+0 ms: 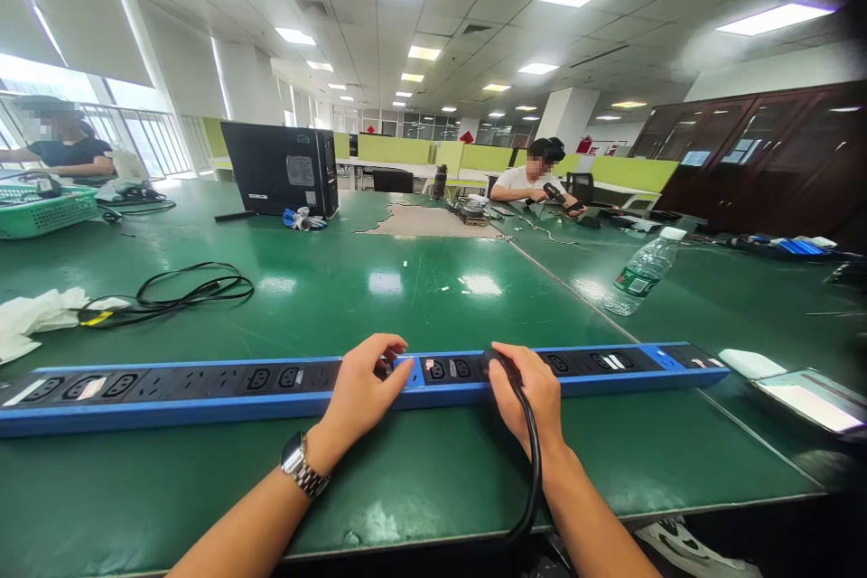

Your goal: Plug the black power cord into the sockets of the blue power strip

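Observation:
A long blue power strip point(223, 413) with black socket faces lies across the green table. My right hand point(526, 384) is closed on the black plug point(498, 361) of a thick black cable point(535, 461), at a socket right of the strip's middle; how far the plug sits in is hidden by the fingers. The cable runs down over the table's front edge. My left hand point(371, 379), with a metal watch on its wrist, rests at the strip's middle, thumb and fingers curved and apart, with nothing visible held.
A water bottle point(640, 275) and a phone point(813, 397) are at the right. Coiled black cable point(196, 289) and white tissue point(33, 321) lie left. Farther back stand a black computer case point(281, 167) and a green basket point(47, 215). Two people sit beyond.

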`<state>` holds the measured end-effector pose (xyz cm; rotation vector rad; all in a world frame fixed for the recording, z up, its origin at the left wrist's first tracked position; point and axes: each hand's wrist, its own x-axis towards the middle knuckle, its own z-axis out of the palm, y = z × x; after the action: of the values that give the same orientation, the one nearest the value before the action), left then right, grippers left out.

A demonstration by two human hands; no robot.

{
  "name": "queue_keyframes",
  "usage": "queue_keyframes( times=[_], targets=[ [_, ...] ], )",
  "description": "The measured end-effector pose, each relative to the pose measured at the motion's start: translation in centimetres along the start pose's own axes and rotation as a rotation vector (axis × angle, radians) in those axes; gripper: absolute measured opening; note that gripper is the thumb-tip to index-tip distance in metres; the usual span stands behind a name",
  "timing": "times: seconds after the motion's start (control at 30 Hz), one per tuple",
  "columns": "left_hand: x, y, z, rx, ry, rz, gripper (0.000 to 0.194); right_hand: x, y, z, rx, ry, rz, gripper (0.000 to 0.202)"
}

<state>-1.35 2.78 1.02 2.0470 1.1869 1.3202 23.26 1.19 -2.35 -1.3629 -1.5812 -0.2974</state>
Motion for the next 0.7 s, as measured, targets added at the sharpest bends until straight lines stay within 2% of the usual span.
queue_keyframes(
  times=[0.3,0.7],
  targets=[
    [0.07,-0.14,-0.23,-0.083,-0.005,-0.036,0.019,0.07,0.04,-0.01,0.017,0.018,0.024,0.023],
    [0.08,-0.13,-0.17,-0.081,-0.001,-0.036,0.025,0.05,-0.09,0.0,0.039,0.021,0.088,0.024]
  ],
)
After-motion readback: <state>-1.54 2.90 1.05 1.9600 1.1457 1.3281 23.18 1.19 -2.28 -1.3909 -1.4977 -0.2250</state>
